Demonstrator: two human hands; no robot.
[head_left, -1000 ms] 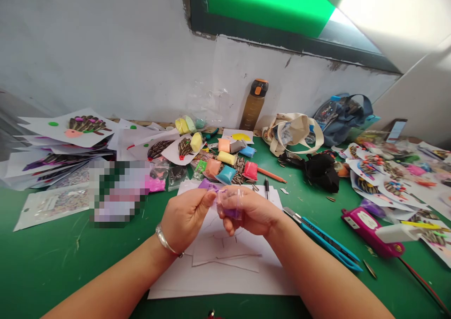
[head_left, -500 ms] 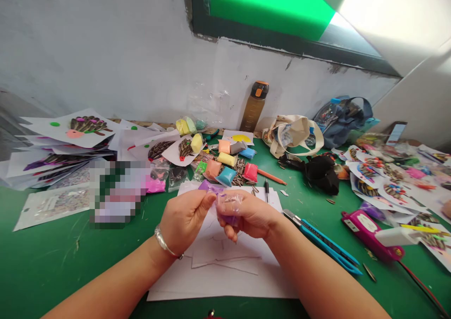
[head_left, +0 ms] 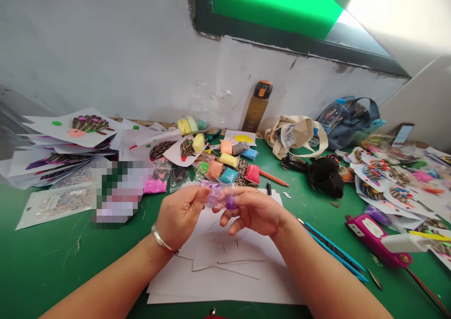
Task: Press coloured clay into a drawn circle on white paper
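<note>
Between my two hands is a clear plastic bag (head_left: 216,195) with purple clay in it. My left hand (head_left: 181,215) pinches the bag's left end between thumb and fingers. At the other end, my right hand (head_left: 259,211) grips a purple lump inside the plastic with thumb and forefinger, its other fingers loosely curled. Below them lies a sheet of white paper (head_left: 230,253) with a faint pencil drawing, on top of larger white sheets (head_left: 197,286). Just beyond my hands are small packets of coloured clay, among them a blue packet (head_left: 228,175) and a red packet (head_left: 252,173).
Finished seed pictures (head_left: 89,126) are stacked at the left. Sunflower seeds (head_left: 241,168), an orange pencil (head_left: 275,178) and a tall bottle (head_left: 258,107) are farther back. Blue-handled tools (head_left: 333,248) and a magenta glue-gun-like device (head_left: 377,241) lie at the right.
The purple clay bag now stretches sideways between my hands and shows more. My right hand's fingers have opened out from around it, uncovering more of the drawing below.
</note>
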